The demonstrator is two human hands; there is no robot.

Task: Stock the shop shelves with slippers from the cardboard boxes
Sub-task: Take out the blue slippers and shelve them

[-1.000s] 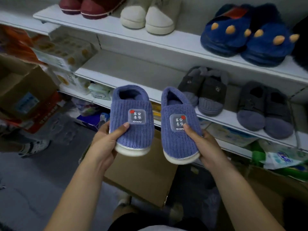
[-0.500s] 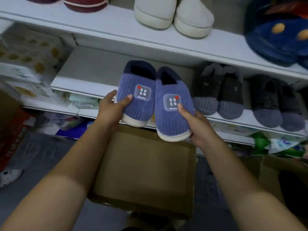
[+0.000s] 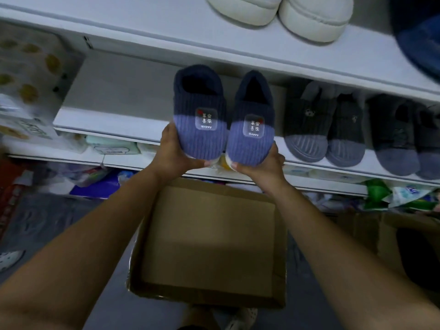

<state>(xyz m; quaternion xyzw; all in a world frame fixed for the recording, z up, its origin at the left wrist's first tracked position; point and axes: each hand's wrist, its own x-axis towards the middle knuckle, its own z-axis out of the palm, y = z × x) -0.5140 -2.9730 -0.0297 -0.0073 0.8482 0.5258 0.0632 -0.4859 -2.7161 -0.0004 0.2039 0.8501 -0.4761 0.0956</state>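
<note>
The person is up at the shelving with a pair of blue knitted slippers, 1 in each hand. The left hand (image 3: 171, 151) is wrapped round the toe end of the left slipper (image 3: 200, 115), fingers curled under the sole. The right hand (image 3: 262, 165) grips the toe of the right slipper (image 3: 252, 122) the same way from underneath. Both slippers point toes toward the camera, side by side and pretty much touching near the toes. Each has a small see-through patch on top that reads "Happy". Their heel ends are in over the middle shelf (image 3: 107, 117), in shadow, and the toes stick out past its front edge. Can't tell if the soles are actually down on the board or just above it.

Just to the right on that same shelf is a grey pair (image 3: 307, 125), then a darker pair (image 3: 400, 139) further along, all toes out. 1 level up, the top shelf (image 3: 166, 27) has a cream pair (image 3: 285, 13), plus a fuzzy dark blue slipper (image 3: 419, 39) at the right edge, which is blurry.

On the floor right under the forearms sits a brown cardboard box (image 3: 209, 239), with a second box (image 3: 371, 229) off to its right. The lowest shelf has some soft packs (image 3: 112, 145), too blurry to read.
</note>
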